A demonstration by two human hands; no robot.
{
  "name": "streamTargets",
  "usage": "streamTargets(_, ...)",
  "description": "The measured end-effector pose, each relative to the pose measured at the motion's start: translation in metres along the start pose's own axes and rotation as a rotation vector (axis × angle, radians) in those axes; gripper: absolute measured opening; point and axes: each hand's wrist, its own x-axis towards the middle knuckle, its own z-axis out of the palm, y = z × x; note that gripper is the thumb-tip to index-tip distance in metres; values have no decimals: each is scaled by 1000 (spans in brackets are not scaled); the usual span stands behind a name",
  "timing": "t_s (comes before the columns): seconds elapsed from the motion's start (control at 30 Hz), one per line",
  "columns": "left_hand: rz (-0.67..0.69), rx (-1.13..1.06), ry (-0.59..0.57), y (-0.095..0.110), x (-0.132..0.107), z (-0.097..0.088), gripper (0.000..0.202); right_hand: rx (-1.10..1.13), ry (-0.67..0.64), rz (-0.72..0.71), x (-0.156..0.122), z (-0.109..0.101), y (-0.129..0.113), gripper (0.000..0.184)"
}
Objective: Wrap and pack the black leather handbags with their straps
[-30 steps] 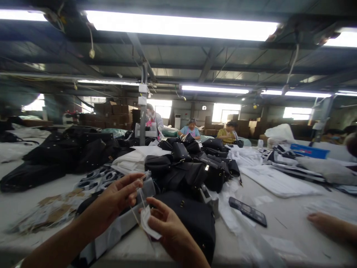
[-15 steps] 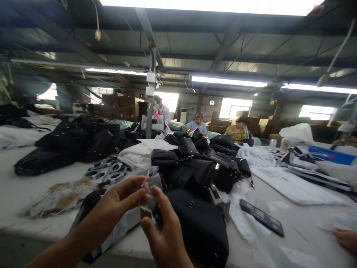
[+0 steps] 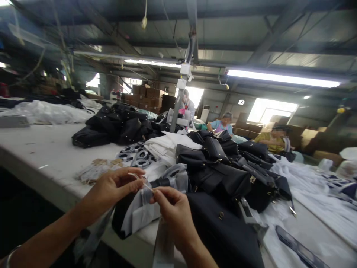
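Note:
A thin pale string (image 3: pixel 148 187) runs taut between my two hands. My left hand (image 3: pixel 118 186) pinches one end of it, thumb against fingers. My right hand (image 3: pixel 174 210) has the other end between thumb and forefinger. Just behind them is a black bag (image 3: pixel 119 217) wrapped partly in whitish sheet (image 3: pixel 142 214), with a covered handle (image 3: pixel 175 171) on top. Below my right hand a greyish flat strip (image 3: pixel 164 243) shows; what it belongs to is unclear. To the right lies a larger black handbag (image 3: pixel 223 230) with a small metal clasp (image 3: pixel 221 215).
Black handbags (image 3: pixel 217 178) pile up in the middle, more (image 3: pixel 117 126) at the left. Wrapped rings (image 3: pixel 141 158), brown tags in plastic (image 3: pixel 100 169) and white sheets (image 3: pixel 167 143) lie between. A dark phone-like device (image 3: pixel 298 247) is at right. Several people sit or stand beyond a post (image 3: pixel 178 100).
My view has swung left and tilted. My right hand has gone from open fingers to a pinch on the string, which is now stretched. The small brown tag below the hands no longer shows.

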Motion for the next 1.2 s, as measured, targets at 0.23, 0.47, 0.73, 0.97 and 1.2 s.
streamTargets(0.23, 12, 51, 174, -56, 19, -50, 53, -164, 132, -158, 18, 32, 3, 27)
streamTargets(0.47, -64, 147, -97, -61, 37, -50, 47, -607, -75, -526, 30, 60, 11, 19)
streamTargets(0.73, -216, 261, -474, -41, 86, -46, 39, -857, 8, -327, 43, 46, 32, 18)
streamTargets(0.97, -355, -5, -590, -42, 73, -57, 45, -937, 132, -205, 52, 46, 34, 16)
streamTargets(1.2, -262, -138, -637, -39, 59, -56, 37, -723, 141, -122, 70, 61, 32, 18)
